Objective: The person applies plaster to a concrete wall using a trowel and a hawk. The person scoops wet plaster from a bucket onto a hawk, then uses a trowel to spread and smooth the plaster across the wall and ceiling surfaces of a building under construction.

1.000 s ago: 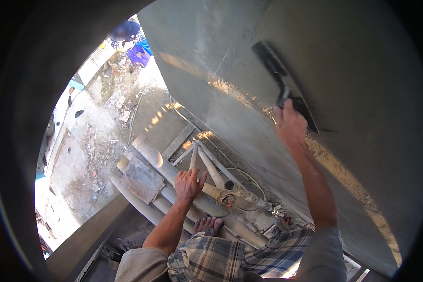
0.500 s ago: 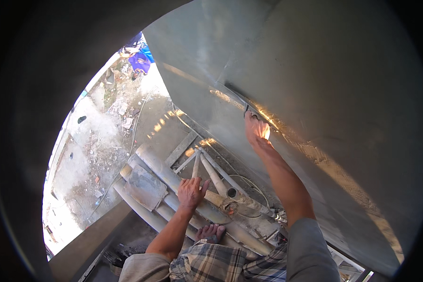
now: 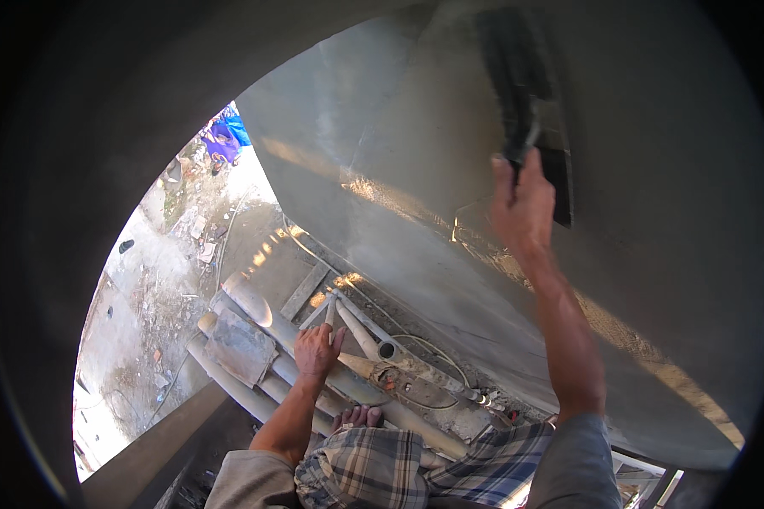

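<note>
My right hand (image 3: 526, 208) is raised to the tall grey wall (image 3: 654, 195), closed round the handle of a plastering trowel (image 3: 558, 182). The trowel's long dark blade lies along the wall surface, its upper part smeared by motion. Lower and to the left, my left hand (image 3: 317, 349) has its fingers curled at a thin pole (image 3: 331, 310) of the scaffold. What the palm presses on is hidden. The wall's coat looks smooth and damp, with a rough, sunlit strip running slantwise across it below the trowel.
Under me lie several thick scaffold poles (image 3: 437, 428), with a bare foot (image 3: 358, 416) on them. A flat board piece (image 3: 240, 346) rests on the poles. Far below is rubble-strewn ground (image 3: 157, 288), with a hose (image 3: 304, 246) near the wall's foot and a blue-purple sheet (image 3: 227, 137).
My right hand has carried the trowel up and to the right along the wall, turning its blade more upright. My left hand stays at the pole; the view has shifted slightly.
</note>
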Motion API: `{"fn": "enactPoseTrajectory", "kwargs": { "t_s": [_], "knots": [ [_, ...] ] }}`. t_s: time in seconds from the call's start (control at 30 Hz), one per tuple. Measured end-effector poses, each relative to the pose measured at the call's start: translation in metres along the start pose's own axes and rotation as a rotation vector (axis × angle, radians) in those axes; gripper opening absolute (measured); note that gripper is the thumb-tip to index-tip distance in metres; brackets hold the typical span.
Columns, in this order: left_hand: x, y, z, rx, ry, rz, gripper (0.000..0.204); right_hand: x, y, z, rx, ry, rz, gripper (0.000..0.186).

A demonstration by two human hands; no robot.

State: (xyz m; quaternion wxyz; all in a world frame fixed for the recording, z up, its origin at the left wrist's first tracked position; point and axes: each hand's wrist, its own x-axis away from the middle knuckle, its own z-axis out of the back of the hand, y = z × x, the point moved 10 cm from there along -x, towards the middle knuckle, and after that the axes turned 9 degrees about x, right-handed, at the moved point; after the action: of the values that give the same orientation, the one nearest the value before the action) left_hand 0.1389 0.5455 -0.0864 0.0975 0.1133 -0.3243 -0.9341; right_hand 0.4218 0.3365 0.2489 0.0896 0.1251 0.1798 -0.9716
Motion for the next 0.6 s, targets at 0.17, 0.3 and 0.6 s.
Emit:
{"fn": "enactPoseTrajectory", "kwargs": {
  "t_s": [0.17, 0.3, 0.6],
  "knots": [
    [-0.001, 0.004, 0.002, 0.012, 0.008, -0.023, 0.03, 0.05, 0.082, 0.099, -0.375, 0.288, -0.02, 0.028],
    [0.001, 0.002, -0.001, 0.001, -0.019, 0.001, 0.03, 0.1, 0.13, 0.119, -0.105, 0.332, -0.113, 0.025],
    [-0.001, 0.002, -0.005, 0.009, -0.019, -0.006, 0.032, 0.159, 0.149, -0.234, 0.47, -0.167, 0.381, 0.023]
  ]
}}
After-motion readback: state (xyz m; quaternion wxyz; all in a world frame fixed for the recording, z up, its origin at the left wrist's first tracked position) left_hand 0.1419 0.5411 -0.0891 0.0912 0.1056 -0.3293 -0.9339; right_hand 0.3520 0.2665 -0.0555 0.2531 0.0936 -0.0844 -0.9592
